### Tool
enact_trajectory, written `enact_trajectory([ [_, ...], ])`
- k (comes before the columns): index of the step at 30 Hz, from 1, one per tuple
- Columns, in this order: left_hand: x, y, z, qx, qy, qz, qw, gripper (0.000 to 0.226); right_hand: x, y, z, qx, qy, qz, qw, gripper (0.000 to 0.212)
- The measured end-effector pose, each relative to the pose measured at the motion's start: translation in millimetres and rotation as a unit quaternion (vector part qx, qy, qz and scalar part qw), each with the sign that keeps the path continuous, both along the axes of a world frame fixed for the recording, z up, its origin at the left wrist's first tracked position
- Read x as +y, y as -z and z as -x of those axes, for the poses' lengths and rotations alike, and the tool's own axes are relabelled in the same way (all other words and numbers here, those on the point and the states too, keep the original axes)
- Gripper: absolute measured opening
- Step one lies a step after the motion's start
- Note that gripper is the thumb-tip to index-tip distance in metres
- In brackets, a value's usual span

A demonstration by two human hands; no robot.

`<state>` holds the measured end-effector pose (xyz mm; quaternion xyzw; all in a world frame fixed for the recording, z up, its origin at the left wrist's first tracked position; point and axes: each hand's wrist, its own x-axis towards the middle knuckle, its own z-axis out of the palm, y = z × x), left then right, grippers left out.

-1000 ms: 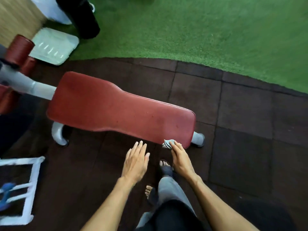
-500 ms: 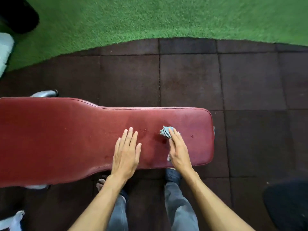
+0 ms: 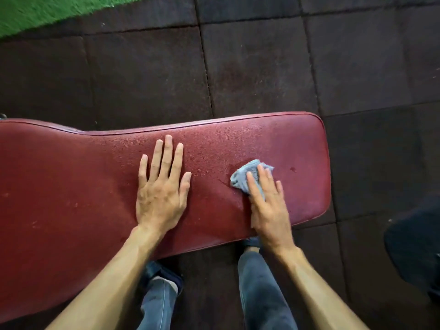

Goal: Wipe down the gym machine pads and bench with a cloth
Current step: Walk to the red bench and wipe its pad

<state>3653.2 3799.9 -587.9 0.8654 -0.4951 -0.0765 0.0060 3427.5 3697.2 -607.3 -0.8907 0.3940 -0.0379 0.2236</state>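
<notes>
A long red padded bench (image 3: 71, 198) stretches from the left edge to the right of centre, its rounded end at the right. My left hand (image 3: 162, 186) lies flat on the pad near its middle, fingers spread, holding nothing. My right hand (image 3: 269, 203) presses a small crumpled grey-blue cloth (image 3: 242, 177) onto the pad near the right end; the cloth sticks out past my fingertips. Small wet spots show on the pad around the cloth.
Dark rubber floor tiles (image 3: 262, 67) surround the bench. Green turf (image 3: 28, 13) shows at the top left corner. A dark object (image 3: 416, 246) sits at the right edge. My legs in grey trousers (image 3: 262, 294) stand against the bench's near side.
My view has come closer over the bench's right end. Both hands have slid further onto the pad, and the cloth now lies more toward the pad's middle width.
</notes>
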Motion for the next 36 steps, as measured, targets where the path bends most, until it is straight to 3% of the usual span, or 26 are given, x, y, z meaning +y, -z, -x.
enact_trajectory([
  [4,1.2,2.0,-0.2,-0.011,-0.006,0.013,1.0,0.061,-70.7,3.3,-4.5,0.01,0.155,-0.026,0.987,0.055],
  [6,1.0,2.5,1.3,-0.009,-0.006,0.016,1.0,0.062,-78.8,0.8,-36.2,-0.012,0.175,-0.018,0.984,0.058],
  [9,-2.0,2.0,2.7,-0.012,-0.007,0.016,1.0,0.061,-39.2,-5.6,-55.1,-0.021,0.102,-0.012,0.994,0.057],
  [11,-1.8,0.6,3.1,-0.013,-0.01,0.019,1.0,0.061,-8.3,-7.5,-25.3,-0.005,0.013,-0.013,1.0,0.053],
  [13,-1.5,0.2,3.5,-0.017,-0.011,0.021,1.0,0.061,-0.4,-5.4,23.6,0.013,-0.009,-0.008,1.0,0.051],
  [16,-2.3,1.4,4.6,-0.021,-0.012,0.025,0.999,0.061,-39.3,0.4,58.3,0.029,0.11,-0.036,0.993,0.057],
  [19,-2.9,3.7,4.5,-0.021,-0.01,0.028,0.999,0.061,-91.5,4.2,-5.1,-0.002,0.198,-0.022,0.98,0.066],
  [21,-2.6,4.9,4.5,-0.026,-0.009,0.028,0.999,0.061,-83.9,1.7,-62.4,-0.027,0.169,0.004,0.985,0.062],
  [23,-2.7,4.2,4.4,-0.027,-0.008,0.031,0.999,0.06,-39.2,-7.0,-82.1,-0.03,0.066,0.013,0.997,0.058],
  [27,-2.0,3.3,3.3,-0.019,-0.011,0.037,0.999,0.06,8.6,-7.9,6.8,0.01,-0.084,0.015,0.996,0.053],
  [30,-1.6,5.6,4.2,-0.023,-0.01,0.04,0.999,0.06,-37.9,3.6,46.0,0.031,-0.006,0.011,0.999,0.053],
  [34,-2.0,6.8,4.1,-0.022,-0.008,0.038,0.999,0.059,-60.1,4.6,-43.4,0.019,0.178,0.021,0.984,0.056],
  [36,-2.0,7.0,3.4,-0.026,-0.009,0.039,0.999,0.059,-29.1,-1.5,-80.6,-0.008,0.119,0.035,0.992,0.055],
])
